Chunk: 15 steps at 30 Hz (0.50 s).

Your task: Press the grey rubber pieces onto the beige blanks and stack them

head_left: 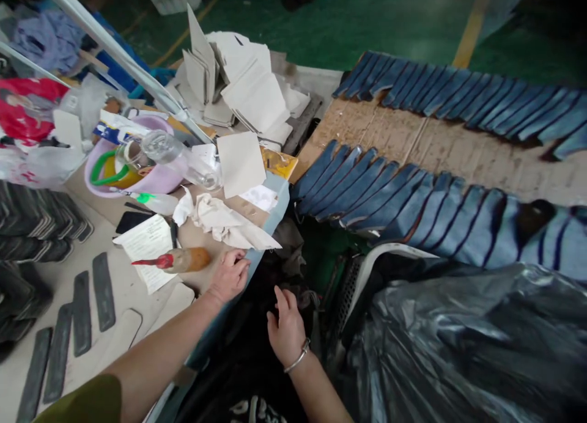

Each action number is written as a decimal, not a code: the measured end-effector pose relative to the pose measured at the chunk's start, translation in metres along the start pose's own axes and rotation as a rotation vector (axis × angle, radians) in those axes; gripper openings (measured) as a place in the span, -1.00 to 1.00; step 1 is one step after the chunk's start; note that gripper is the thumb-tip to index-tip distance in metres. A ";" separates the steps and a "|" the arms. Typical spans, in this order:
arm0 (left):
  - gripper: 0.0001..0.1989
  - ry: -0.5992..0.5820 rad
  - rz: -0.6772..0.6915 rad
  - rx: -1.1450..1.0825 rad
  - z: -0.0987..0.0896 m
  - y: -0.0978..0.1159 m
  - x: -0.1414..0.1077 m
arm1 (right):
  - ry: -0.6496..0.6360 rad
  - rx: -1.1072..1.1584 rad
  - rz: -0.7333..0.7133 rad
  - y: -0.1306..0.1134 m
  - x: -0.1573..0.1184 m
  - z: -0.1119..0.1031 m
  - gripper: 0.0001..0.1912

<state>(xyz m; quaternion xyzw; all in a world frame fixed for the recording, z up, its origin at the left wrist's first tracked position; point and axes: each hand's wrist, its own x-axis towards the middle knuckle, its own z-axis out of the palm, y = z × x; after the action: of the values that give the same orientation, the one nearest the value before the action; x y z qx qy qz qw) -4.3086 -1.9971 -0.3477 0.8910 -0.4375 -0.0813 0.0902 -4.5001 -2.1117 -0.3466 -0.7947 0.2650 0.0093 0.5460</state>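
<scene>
My left hand (230, 275) rests at the edge of the work table, its fingers loosely bent and a little apart, with nothing visible in them. Just left of it lies a squeeze bottle (186, 260) with an orange-brown body and a red nozzle, on a written sheet of paper (149, 246). Crumpled cream cloth (220, 218) is just beyond that hand. In front of my body, over dark clothing, hangs my right hand (287, 326), thumb apart from the fingers and nothing in it. A silver bangle (298, 356) circles that wrist.
Dark strips (103, 291) lie at the table's left. A lilac basin (169, 181) holds assorted items; pale card pieces (254, 96) are piled behind. Rows of blue pieces (403, 206) cover cardboard (362, 126) at right. Black plastic (449, 337) fills a grey crate (355, 285).
</scene>
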 end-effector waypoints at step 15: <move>-0.76 0.098 0.101 -0.014 0.004 -0.002 -0.008 | 0.209 -0.206 -0.040 0.017 -0.091 0.002 -0.50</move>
<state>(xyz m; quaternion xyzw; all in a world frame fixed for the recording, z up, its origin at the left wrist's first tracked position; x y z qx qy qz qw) -4.3129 -1.9897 -0.3520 0.8700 -0.4765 -0.0357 0.1216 -4.5846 -2.0771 -0.3341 -0.8483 0.3021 -0.0574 0.4311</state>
